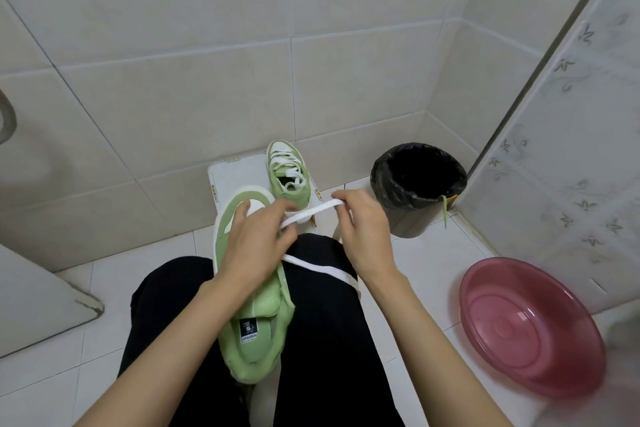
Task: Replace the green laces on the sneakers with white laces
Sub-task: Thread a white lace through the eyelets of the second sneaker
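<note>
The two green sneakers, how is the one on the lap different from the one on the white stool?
The far sneaker on the white stool is already laced in white; the near sneaker on the lap is mid-lacing, its white lace stretched between left hand and right hand. The far sneaker stands untouched; the near sneaker lies along the person's legs. Both are light green, toes pointing away.

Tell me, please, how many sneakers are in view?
2. The near sneaker lies on the lap; the far sneaker stands on the white stool ahead.
</note>
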The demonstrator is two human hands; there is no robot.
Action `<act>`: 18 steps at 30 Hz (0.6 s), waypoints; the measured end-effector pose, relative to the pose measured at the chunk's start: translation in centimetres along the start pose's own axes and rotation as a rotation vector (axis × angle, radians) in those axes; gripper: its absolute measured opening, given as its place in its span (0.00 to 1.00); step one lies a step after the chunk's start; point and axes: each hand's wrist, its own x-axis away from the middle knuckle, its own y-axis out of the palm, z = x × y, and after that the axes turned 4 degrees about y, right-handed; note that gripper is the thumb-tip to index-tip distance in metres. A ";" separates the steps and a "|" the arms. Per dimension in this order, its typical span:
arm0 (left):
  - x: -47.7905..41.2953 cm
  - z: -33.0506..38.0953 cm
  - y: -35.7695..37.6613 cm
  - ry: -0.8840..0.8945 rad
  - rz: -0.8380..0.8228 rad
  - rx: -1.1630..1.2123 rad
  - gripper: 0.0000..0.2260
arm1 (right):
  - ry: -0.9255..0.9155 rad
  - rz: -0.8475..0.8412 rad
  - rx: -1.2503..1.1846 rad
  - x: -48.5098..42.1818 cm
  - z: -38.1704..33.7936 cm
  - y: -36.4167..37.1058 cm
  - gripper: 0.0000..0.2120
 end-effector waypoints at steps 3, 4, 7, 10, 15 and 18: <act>-0.1 -0.2 -0.7 -0.122 0.128 0.255 0.06 | 0.184 0.049 -0.080 -0.2 0.9 -1.4 0.11; -0.2 -0.3 -1.0 -0.167 0.177 0.352 0.06 | 0.246 0.064 -0.099 -0.2 1.3 -1.8 0.12; -0.2 -0.8 -1.4 -0.288 0.285 0.503 0.08 | 0.335 0.094 -0.118 -0.2 2.2 -2.6 0.12; -0.9 -0.8 -1.8 -0.497 0.400 0.770 0.10 | 0.436 0.097 -0.280 -0.1 2.9 -3.1 0.14; -4.2 -0.2 -5.4 -0.457 0.458 1.056 0.11 | 0.529 -0.003 -0.573 -0.8 2.8 -4.3 0.16; -6.5 0.1 -8.3 -0.428 0.501 1.129 0.09 | 0.547 -0.026 -0.614 -1.0 2.0 -4.6 0.14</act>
